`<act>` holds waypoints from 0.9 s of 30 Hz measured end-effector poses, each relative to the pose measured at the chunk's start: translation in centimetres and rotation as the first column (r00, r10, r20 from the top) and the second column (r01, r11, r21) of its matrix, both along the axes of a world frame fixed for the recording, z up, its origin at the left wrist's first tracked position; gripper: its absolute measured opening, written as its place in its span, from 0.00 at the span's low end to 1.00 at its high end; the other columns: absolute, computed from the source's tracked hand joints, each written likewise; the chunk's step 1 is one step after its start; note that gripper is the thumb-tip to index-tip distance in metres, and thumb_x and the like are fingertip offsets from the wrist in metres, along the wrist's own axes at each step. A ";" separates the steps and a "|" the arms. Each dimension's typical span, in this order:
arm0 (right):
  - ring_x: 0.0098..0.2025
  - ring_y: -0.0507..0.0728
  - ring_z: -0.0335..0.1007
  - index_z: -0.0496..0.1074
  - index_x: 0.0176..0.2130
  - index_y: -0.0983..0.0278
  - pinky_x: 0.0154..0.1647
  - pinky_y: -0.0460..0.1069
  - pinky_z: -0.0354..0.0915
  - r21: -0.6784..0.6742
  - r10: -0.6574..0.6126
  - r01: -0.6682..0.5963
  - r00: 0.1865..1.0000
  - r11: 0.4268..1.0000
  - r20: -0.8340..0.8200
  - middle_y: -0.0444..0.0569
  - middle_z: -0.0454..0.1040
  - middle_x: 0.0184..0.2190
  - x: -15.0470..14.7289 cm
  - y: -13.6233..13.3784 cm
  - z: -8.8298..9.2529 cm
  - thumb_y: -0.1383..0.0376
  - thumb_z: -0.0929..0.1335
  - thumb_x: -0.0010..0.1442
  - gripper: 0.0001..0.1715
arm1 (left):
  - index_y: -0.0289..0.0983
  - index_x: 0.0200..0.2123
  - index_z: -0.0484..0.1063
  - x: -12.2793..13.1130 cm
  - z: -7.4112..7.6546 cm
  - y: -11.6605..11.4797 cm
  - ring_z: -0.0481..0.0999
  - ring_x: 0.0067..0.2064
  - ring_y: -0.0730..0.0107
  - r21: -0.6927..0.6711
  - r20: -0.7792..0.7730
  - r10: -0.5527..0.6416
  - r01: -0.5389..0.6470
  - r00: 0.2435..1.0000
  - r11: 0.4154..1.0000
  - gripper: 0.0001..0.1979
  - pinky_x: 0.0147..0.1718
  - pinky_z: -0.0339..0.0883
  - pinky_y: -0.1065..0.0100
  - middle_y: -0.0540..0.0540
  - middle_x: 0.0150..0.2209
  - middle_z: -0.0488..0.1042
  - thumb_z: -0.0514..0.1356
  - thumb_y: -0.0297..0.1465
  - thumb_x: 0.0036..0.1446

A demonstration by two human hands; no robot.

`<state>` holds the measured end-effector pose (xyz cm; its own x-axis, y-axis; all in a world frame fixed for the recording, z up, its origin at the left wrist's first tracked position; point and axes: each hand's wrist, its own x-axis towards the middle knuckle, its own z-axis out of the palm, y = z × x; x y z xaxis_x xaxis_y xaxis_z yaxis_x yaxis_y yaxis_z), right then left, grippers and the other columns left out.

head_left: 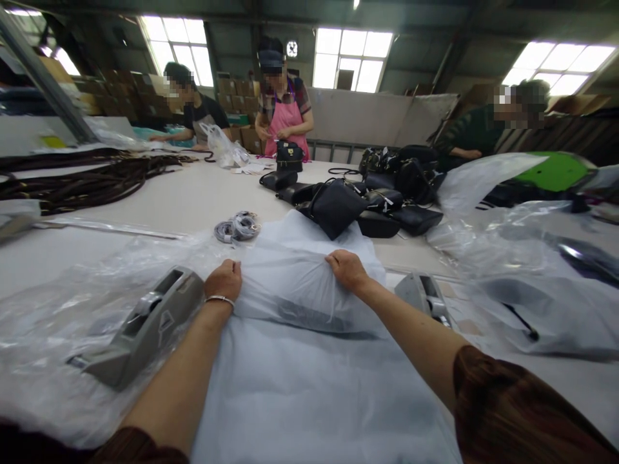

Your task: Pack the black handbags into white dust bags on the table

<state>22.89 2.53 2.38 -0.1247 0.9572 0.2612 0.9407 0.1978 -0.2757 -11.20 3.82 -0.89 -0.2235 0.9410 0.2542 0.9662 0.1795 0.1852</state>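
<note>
A translucent white plastic bag [294, 277] lies in front of me with a dark item showing faintly inside; I cannot make out its kind. My left hand [224, 283] is closed on the bag's left edge, a bracelet at its wrist. Gripping the same bag at its upper right, my right hand [347, 269] has its fingers pinched together. Under and nearer than the bag spreads a pale sheet [309, 393]. Just beyond my hands sit a coiled grey strap [238, 227] with metal hooks and a pile of black handbags [338, 207].
A grey tape dispenser [145, 328] stands left of my left arm, another tape dispenser [422, 293] right of my right hand. Clear plastic bags [522, 238] crowd the right side. Dark brown straps [97, 177] lie at far left. Three people work across the table, one in a pink apron [285, 125].
</note>
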 end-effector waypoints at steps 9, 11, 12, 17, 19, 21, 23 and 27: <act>0.41 0.57 0.73 0.78 0.36 0.66 0.42 0.48 0.59 -0.010 -0.040 0.040 0.999 0.999 0.002 0.55 0.81 0.39 -0.1 0.2 -0.1 0.60 0.65 0.70 0.16 | 0.33 0.57 0.72 6.1 7.0 -3.5 0.71 0.59 0.50 0.548 0.048 -0.431 0.337 0.901 0.766 0.19 0.61 0.62 0.53 0.33 0.55 0.74 0.55 0.32 0.65; 0.40 0.57 0.73 0.77 0.35 0.66 0.41 0.48 0.59 -0.008 -0.055 0.055 0.998 0.998 0.027 0.55 0.81 0.38 -0.3 0.3 0.0 0.59 0.65 0.71 0.18 | 0.39 0.57 0.72 9.5 7.3 -4.2 0.74 0.56 0.57 0.407 0.048 -0.726 0.651 0.686 0.641 0.18 0.59 0.65 0.59 0.38 0.54 0.76 0.53 0.33 0.67; 0.39 0.57 0.73 0.77 0.35 0.66 0.41 0.48 0.59 -0.011 -0.060 0.061 0.997 0.998 0.041 0.55 0.81 0.37 -0.3 0.4 0.2 0.59 0.64 0.71 0.18 | 0.40 0.58 0.72 11.0 6.9 -4.0 0.74 0.57 0.58 0.299 0.044 -0.817 0.773 0.575 0.560 0.19 0.60 0.65 0.59 0.39 0.55 0.76 0.53 0.34 0.67; 0.39 0.58 0.74 0.77 0.34 0.64 0.41 0.49 0.61 -0.079 -0.028 0.034 0.997 0.996 0.073 0.54 0.81 0.36 0.8 1.0 1.9 0.60 0.64 0.70 0.17 | 0.43 0.67 0.63 14.9 4.1 -0.9 0.56 0.71 0.47 -0.073 0.029 -0.840 0.839 0.542 0.539 0.28 0.66 0.51 0.44 0.41 0.70 0.61 0.55 0.44 0.67; 0.44 0.60 0.74 0.77 0.38 0.65 0.46 0.50 0.63 0.012 -0.054 0.054 0.998 0.998 0.020 0.56 0.81 0.40 2.4 0.4 2.9 0.62 0.64 0.69 0.14 | 0.47 0.68 0.61 15.0 3.8 0.1 0.53 0.72 0.47 -0.121 0.015 -0.812 0.807 0.584 0.578 0.31 0.66 0.51 0.45 0.43 0.72 0.57 0.54 0.49 0.65; 0.51 0.63 0.73 0.76 0.44 0.66 0.54 0.53 0.63 0.192 -0.083 0.097 0.993 0.977 -0.083 0.59 0.79 0.47 4.3 -1.5 3.6 0.62 0.64 0.68 0.14 | 0.49 0.68 0.62 15.1 3.9 0.6 0.55 0.71 0.47 -0.135 0.001 -0.803 0.796 0.595 0.590 0.32 0.64 0.52 0.47 0.43 0.71 0.59 0.53 0.52 0.65; 0.58 0.64 0.69 0.73 0.50 0.67 0.60 0.57 0.62 0.337 -0.093 0.157 0.976 0.928 -0.197 0.62 0.75 0.53 6.0 -4.6 3.5 0.59 0.64 0.68 0.18 | 0.49 0.67 0.63 15.4 4.2 0.8 0.60 0.68 0.47 -0.132 -0.016 -0.797 0.789 0.603 0.600 0.32 0.62 0.53 0.47 0.41 0.67 0.64 0.51 0.54 0.65; 0.58 0.67 0.69 0.66 0.59 0.68 0.58 0.62 0.65 0.241 -0.257 0.375 0.876 0.895 -0.407 0.65 0.71 0.56 7.1 -12.1 0.1 0.50 0.66 0.64 0.33 | 0.48 0.66 0.65 16.6 4.4 1.3 0.68 0.59 0.47 -0.128 -0.069 -0.774 0.764 0.629 0.632 0.32 0.60 0.53 0.46 0.38 0.60 0.70 0.50 0.55 0.65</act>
